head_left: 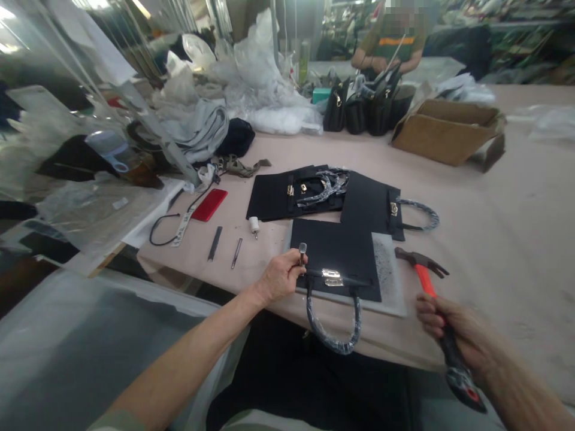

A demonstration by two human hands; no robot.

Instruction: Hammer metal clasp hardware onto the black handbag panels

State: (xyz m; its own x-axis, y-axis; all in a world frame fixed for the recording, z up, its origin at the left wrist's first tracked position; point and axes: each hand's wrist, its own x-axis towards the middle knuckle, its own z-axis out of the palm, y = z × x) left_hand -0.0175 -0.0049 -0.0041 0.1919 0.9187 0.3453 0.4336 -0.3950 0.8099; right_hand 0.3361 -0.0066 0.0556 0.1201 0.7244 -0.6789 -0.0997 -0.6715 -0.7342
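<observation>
My left hand grips a short metal punch, held upright on the left side of a black bag panel. Gold-coloured clasp plates sit near the panel's front edge, and a plastic-wrapped handle hangs from it over the table edge. Beneath the panel lies a grey slab. In my right hand is a claw hammer with an orange and black handle, its head to the right of the slab and apart from the punch.
More black panels with wrapped handles lie behind. To the left are a red phone, a dark metal strip, a thin metal rod and a small white bottle. Black bags, a cardboard box and another person are farther back.
</observation>
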